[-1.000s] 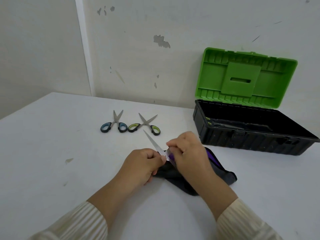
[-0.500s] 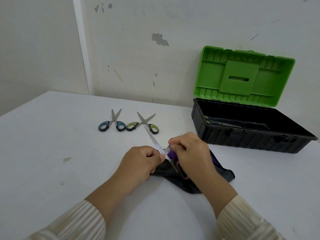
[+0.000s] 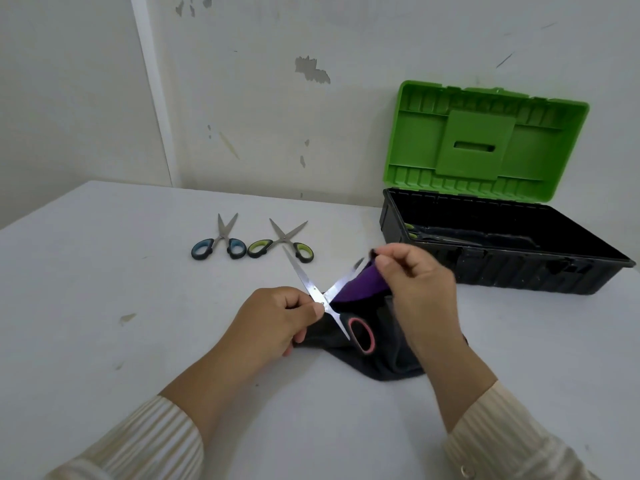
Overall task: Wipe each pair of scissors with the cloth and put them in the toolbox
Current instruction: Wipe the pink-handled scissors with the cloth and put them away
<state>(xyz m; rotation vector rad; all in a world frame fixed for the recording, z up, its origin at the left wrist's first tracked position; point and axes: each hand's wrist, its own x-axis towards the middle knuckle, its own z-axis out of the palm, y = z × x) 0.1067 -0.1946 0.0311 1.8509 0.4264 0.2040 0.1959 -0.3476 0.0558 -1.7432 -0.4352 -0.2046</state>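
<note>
White counter [image 3: 104,306] against a chipped wall [image 3: 277,116]; green-lidded black plastic toolbox [image 3: 519,275] at its back right. Left hand [image 3: 273,320] pinches pink-handled steel scissors [image 3: 300,274], right hand [image 3: 415,282] pinches the dark cloth [image 3: 391,362].

All you really get of the outfit is two long sleeves, cream or off-white with thin darker stripes running lengthwise, kind of a ribbed pinstripe look. The left sleeve [image 3: 138,441] ends in a rounded, slightly puffy edge partway up the arm, and the stripes fan out a bit where the fabric bunches. The right sleeve [image 3: 498,441] has the same pattern and stops at about the same spot, and it carries a small pale button [image 3: 467,471] close to the bottom edge of the frame. Past the sleeve ends the forearms [image 3: 214,368] are bare, and so are the left grip [image 3: 277,317] and the right grip [image 3: 415,285].
</note>
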